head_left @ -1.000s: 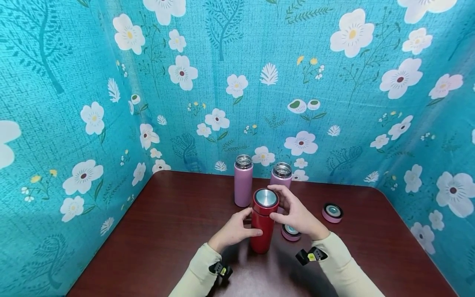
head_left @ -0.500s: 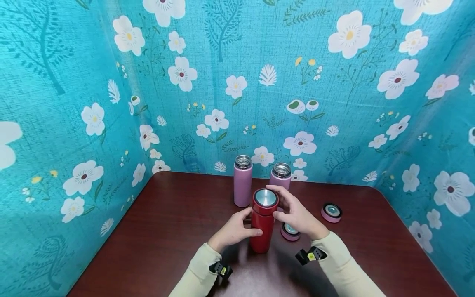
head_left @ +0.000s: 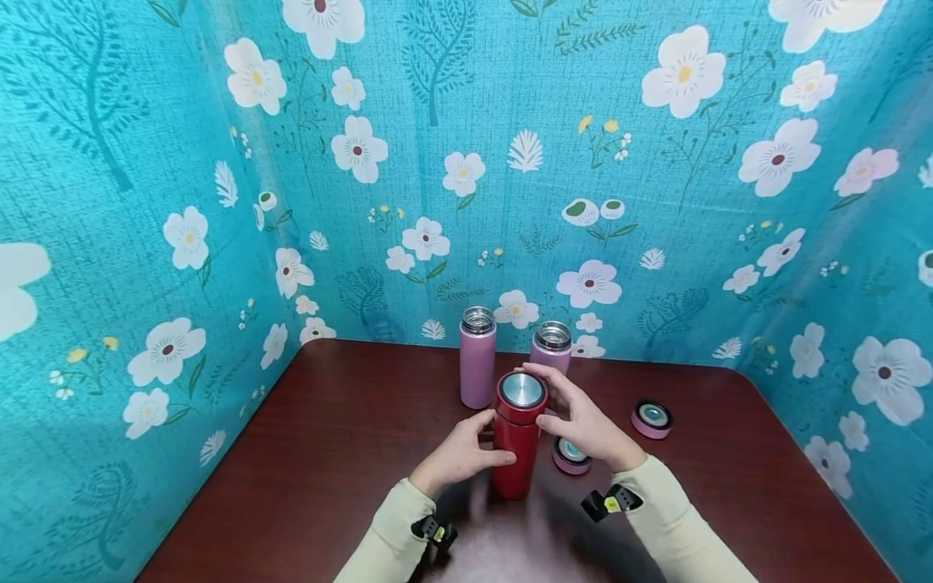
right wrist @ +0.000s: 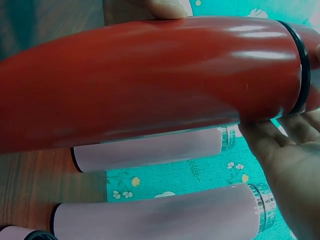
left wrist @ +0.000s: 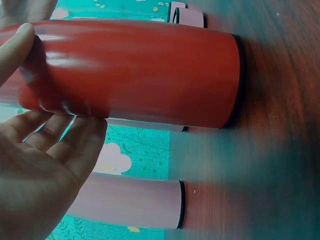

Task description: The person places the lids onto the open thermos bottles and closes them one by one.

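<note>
A red vacuum flask (head_left: 514, 453) stands upright near the table's middle, its red lid (head_left: 523, 392) on and topped by a silver disc. My left hand (head_left: 461, 455) holds the body from the left, thumb across the front and fingers behind. In the left wrist view, that hand's fingers (left wrist: 90, 135) lie along the flask's side. My right hand (head_left: 583, 417) grips the lid from the right, thumb at the seam and fingers round the back. The right wrist view shows the black ring (right wrist: 301, 65) between body and lid.
Behind the red flask stand two lidless pink flasks, one to the left (head_left: 477, 368) and one to the right (head_left: 551, 356), partly hidden by my right hand. Two pink lids lie on the table, one near my right wrist (head_left: 572, 465), the other farther right (head_left: 652, 427). Floral cloth (head_left: 408, 202) hangs behind.
My right thumb has shifted slightly to the right at the lid's seam. The left hand and the red flask stay in place.
</note>
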`<state>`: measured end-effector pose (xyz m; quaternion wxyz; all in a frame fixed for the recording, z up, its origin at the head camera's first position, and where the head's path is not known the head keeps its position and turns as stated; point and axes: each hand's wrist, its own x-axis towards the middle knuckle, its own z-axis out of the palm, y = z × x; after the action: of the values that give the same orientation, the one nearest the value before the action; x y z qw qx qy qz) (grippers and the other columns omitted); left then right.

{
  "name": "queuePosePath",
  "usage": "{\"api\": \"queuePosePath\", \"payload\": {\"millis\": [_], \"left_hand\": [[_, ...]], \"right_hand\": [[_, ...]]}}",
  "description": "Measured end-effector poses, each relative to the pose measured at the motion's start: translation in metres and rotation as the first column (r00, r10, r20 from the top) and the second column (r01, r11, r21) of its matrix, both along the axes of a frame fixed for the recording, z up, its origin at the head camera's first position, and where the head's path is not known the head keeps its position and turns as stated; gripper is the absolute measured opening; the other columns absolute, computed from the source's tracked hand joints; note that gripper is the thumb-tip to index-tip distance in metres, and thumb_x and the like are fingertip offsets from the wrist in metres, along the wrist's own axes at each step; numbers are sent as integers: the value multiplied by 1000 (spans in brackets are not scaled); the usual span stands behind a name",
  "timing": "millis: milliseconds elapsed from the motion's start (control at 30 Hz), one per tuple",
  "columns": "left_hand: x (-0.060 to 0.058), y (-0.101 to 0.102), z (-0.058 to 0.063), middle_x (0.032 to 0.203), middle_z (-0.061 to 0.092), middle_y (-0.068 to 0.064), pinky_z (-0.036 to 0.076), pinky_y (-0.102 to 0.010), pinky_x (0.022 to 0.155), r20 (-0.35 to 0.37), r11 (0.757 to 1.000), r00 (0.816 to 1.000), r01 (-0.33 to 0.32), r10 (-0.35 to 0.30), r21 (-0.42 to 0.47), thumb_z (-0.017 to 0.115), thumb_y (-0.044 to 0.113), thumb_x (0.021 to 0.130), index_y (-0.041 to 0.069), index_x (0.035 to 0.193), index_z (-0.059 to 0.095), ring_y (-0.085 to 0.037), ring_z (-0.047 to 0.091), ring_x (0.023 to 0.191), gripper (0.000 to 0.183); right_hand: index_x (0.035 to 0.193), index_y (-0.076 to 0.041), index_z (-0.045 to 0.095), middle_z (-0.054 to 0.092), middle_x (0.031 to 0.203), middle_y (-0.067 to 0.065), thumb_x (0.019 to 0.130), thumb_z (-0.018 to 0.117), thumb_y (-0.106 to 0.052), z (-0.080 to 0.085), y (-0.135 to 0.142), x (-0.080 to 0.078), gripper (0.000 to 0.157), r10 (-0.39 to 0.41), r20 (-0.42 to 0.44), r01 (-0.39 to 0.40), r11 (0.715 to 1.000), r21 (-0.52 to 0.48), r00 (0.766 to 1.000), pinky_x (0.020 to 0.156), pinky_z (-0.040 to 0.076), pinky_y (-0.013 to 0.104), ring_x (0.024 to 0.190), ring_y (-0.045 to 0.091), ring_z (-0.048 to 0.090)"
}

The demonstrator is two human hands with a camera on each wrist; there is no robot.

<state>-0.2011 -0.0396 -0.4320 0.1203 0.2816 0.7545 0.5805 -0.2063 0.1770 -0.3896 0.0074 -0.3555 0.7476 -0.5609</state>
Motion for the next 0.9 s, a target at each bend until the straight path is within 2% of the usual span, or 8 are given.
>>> {"api": "queuePosePath", "payload": {"millis": [133, 233, 300, 367, 533, 633, 733, 900], "left_hand": [[-1, -1, 2, 107, 54, 4, 47, -29, 77, -4, 1000, 1000, -14, 14, -19, 69, 18, 75, 15, 118, 50, -20, 52, 99, 47], [0, -1, 4, 108, 54, 5, 47, -30, 79, 12, 999, 1000, -19, 20, -33, 69, 19, 76, 17, 118, 49, -21, 51, 101, 47], [-1, -1, 2, 109, 53, 5, 46, -32, 80, 16, 999, 1000, -17, 17, -34, 69, 19, 76, 17, 119, 49, -20, 51, 101, 48], [-6, 0, -8, 110, 53, 6, 46, -33, 80, 13, 999, 1000, -15, 16, -29, 70, 20, 75, 18, 119, 49, -20, 50, 102, 49], [-19, 2, -28, 110, 52, 8, 46, -29, 80, 14, 999, 1000, -24, 25, -43, 71, 26, 73, 24, 119, 48, -16, 50, 102, 51], [-19, 1, -28, 111, 53, 7, 46, -28, 79, 20, 999, 999, -24, 25, -45, 71, 27, 73, 23, 119, 49, -15, 50, 101, 51], [-19, 1, -28, 111, 53, 7, 46, -29, 80, 20, 999, 1000, -18, 19, -37, 71, 27, 74, 23, 119, 49, -16, 50, 101, 51], [-18, 2, -27, 109, 53, 8, 46, -29, 80, 16, 1000, 1000, -8, 8, -27, 70, 25, 74, 23, 118, 49, -16, 51, 101, 49]], "right_hand": [[134, -13, 31, 45, 124, 6, 84, 57, -11, 0, 0, -4, 57, -13, 5, 13, 1000, 2, 1000, 85, 43, 41, 111, 22, 46], [130, -12, 33, 47, 122, 7, 81, 61, -11, -1, 1, -6, 57, -25, 56, 27, 999, -28, 998, 84, 43, 44, 109, 23, 47], [129, -12, 33, 47, 122, 7, 80, 63, -10, -2, 2, -7, 57, -26, 89, 30, 998, -50, 996, 84, 42, 46, 109, 24, 47], [129, -12, 33, 46, 123, 8, 79, 63, -9, -3, 2, -7, 59, -18, 99, 25, 998, -66, 995, 85, 41, 46, 110, 24, 47], [136, -9, 27, 36, 133, 14, 81, 54, 0, -1, 4, -9, 61, 96, 16, -94, 990, -106, 995, 85, 42, 42, 117, 26, 39], [137, -6, 26, 33, 135, 16, 81, 51, 4, 0, 3, -9, 62, 137, -17, -138, 985, -102, 990, 83, 44, 40, 118, 26, 38], [135, -6, 29, 40, 130, 14, 82, 53, 2, -1, 4, -8, 59, 93, -17, -94, 993, -70, 996, 83, 44, 38, 115, 24, 42], [129, -6, 33, 48, 120, 13, 80, 59, -3, -1, 5, -7, 55, 39, 51, -34, 996, -87, 998, 84, 44, 39, 110, 25, 47]]}}
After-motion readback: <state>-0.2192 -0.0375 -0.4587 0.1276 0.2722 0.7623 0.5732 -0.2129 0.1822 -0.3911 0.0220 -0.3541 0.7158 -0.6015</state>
